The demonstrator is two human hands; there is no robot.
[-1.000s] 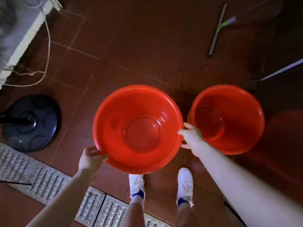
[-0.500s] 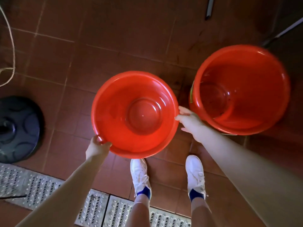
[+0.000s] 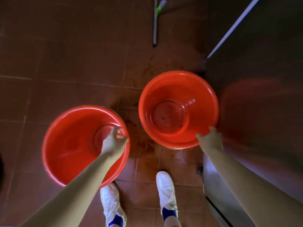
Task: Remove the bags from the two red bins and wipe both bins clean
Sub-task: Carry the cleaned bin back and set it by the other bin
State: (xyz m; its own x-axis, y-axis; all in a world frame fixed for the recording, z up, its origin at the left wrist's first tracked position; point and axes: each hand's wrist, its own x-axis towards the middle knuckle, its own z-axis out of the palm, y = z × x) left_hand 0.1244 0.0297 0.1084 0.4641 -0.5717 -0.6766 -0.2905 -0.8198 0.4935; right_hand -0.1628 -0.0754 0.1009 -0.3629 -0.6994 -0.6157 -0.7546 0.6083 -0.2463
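On the brown tiled floor, in front of a person's white shoes, two round red bins sit side by side and apart, both with mouths facing up at the camera, so each bin's axis runs top to bottom and neither lies on its side. The left bin is nearer and looks larger; whether it rests on the floor or is lifted cannot be told. The left hand reaches across it to the right-hand rim, its fingers curled over that edge and gripping it. The right bin stands just beside a dark shiny panel, dark specks on its bottom. The right hand grips its near rim, fingers hooked over. A squeegee lies further off, pointing away
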